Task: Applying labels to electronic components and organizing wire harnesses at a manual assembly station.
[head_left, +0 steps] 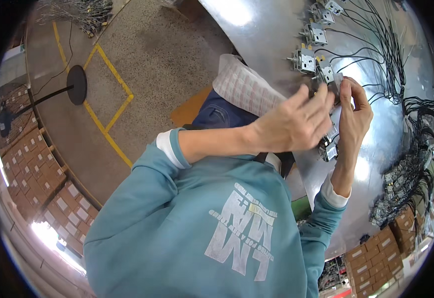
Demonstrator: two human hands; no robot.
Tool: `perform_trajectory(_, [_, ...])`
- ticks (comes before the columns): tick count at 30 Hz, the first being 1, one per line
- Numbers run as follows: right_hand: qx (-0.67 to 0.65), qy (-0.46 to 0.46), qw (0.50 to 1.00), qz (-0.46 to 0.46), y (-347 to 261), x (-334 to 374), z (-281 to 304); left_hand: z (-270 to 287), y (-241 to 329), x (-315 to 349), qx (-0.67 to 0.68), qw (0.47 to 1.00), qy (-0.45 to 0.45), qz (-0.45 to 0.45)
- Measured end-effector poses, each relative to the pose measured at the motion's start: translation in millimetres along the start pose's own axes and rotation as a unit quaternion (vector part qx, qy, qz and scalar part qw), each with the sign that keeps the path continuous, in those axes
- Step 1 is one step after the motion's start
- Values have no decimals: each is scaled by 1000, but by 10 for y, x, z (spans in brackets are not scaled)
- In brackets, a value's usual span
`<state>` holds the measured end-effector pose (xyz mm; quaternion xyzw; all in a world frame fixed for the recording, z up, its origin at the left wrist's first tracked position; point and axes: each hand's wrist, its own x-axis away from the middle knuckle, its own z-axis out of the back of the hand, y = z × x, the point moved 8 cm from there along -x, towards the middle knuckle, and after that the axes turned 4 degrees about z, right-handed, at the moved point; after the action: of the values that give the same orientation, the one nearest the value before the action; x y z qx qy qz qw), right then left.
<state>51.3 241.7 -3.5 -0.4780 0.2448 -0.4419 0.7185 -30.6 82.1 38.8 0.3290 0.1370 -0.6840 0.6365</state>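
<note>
My left hand point(296, 121) reaches across over the edge of the metal table, slightly blurred, its fingers bent and apart. Nothing shows in it, though its thumb side is hidden. Close beside it, my right hand point(354, 111) has thumb and fingers pinched together by a small, pale, see-through piece too unclear to name. Just beyond the fingertips sits a small metal control unit point(325, 72) with a shaft and a black wire. A similar control unit point(304, 60) stands beside it. Another unit point(329, 151) lies partly hidden below my hands. A white sheet with reddish print point(249, 87) drapes over my lap.
Several more control units point(316, 35) line the metal table point(271, 42), their black wires point(393, 64) running right. A heap of wired units point(400, 186) lies at the far right. Stacked cartons point(33, 171) and a round black stand base point(77, 85) are on the left.
</note>
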Motion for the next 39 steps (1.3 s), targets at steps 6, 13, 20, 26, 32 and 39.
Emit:
perform_trajectory(6, [130,13,991,36,-125,-88,7,-192,-252,-7,-56,995,-32,80])
perform_trajectory(13, [188,35,980,53,-170,-67,16,-255,-190,-34,-79,994,-33,73])
perform_trajectory(20, [290,23,938,189,-537,-29,-109,-294,-167,-87,-105,992,-42,57])
perform_trajectory(26, [461,62,850,247,-784,-57,46,-323,-110,-149,-153,985,-73,22])
perform_trajectory(32, [310,19,935,173,-605,-214,266,-400,-127,-186,-71,995,-67,12])
perform_trajectory(39, [83,-10,994,75,-288,-180,-205,-43,-232,-89,-1,999,-41,37])
